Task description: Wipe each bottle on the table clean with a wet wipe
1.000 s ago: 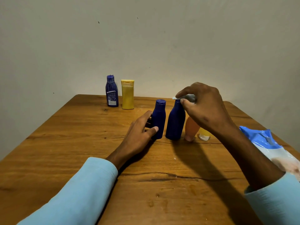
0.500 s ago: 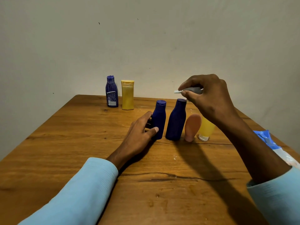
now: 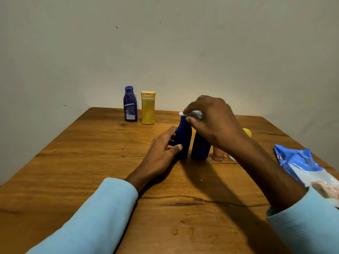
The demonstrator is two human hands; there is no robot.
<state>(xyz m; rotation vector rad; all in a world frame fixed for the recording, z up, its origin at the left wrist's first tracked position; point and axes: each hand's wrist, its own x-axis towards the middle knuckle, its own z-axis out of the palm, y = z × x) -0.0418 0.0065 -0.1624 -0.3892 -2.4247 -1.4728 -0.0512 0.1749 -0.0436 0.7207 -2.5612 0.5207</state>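
Observation:
Two dark blue bottles stand side by side at the table's middle. My left hand (image 3: 163,149) grips the lower body of the left blue bottle (image 3: 184,138), thumb in front. My right hand (image 3: 212,121) pinches a folded white wet wipe (image 3: 192,113) and presses it on that bottle's cap, which is hidden. The right blue bottle (image 3: 200,147) stands just beside, its top covered by my right hand. Behind my right wrist stand a peach bottle (image 3: 218,154) and a yellow bottle (image 3: 247,132), both partly hidden.
At the table's far edge stand a purple labelled bottle (image 3: 130,104) and a yellow flip-top bottle (image 3: 148,107). A blue and white wet wipe pack (image 3: 304,167) lies at the right edge. The wooden table (image 3: 82,162) meets a plain wall behind.
My right hand lifted the wipe off the right blue bottle's cap, moved left and came down on the left blue bottle's cap. My left hand kept its grip.

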